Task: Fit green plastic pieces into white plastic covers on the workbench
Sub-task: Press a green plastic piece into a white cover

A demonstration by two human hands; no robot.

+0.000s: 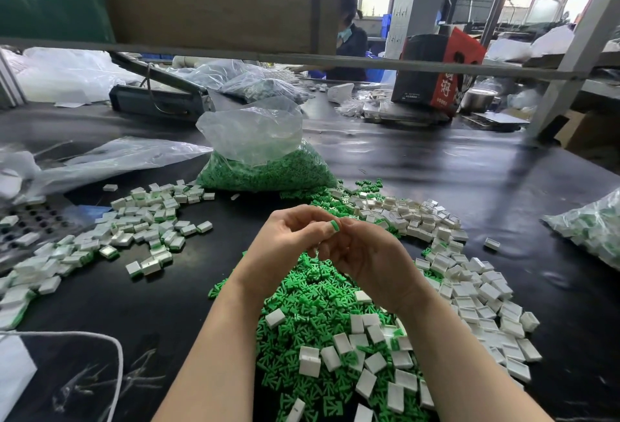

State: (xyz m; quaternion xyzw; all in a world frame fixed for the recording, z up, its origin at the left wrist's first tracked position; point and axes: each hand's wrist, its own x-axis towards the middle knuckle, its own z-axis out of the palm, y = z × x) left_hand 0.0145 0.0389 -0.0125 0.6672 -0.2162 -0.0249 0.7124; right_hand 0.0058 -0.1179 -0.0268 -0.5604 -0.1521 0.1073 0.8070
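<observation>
Right now both hands are meeting above the green pile (312, 301): the left hand (288, 237) is curling in with its thumb pressing on a green piece (334, 225), and the right hand (365, 254) is closing round the same spot from the other side. Whether a white cover is sitting under that piece, I cannot tell; the fingers are hiding it.

As I judge it, the main risk is the piece going in crooked. It is showing only one end past the thumb, so if it is tilting against a cover's rim, pressing harder could jam it or flick it out of the pinch. A dropped piece would be falling straight into the green pile below the grip, where it would be lost among the loose ones, though a new one is easy to take.

Just below and toward the wrists, loose covers (339, 351) are lying on the green heap; a forearm dragging back could be pushing them off. To the right of the grip more covers (469, 274) are spreading in a wide band, so that side is offering little bare bench. To the left a strip of dark bench (208, 254) is lying open before the finished ones (144, 220), giving room for setting one down. Beyond the grip a bag (265, 153) of green stock is standing well apart, and the shelf bar (302, 59) is running overhead farther off
</observation>
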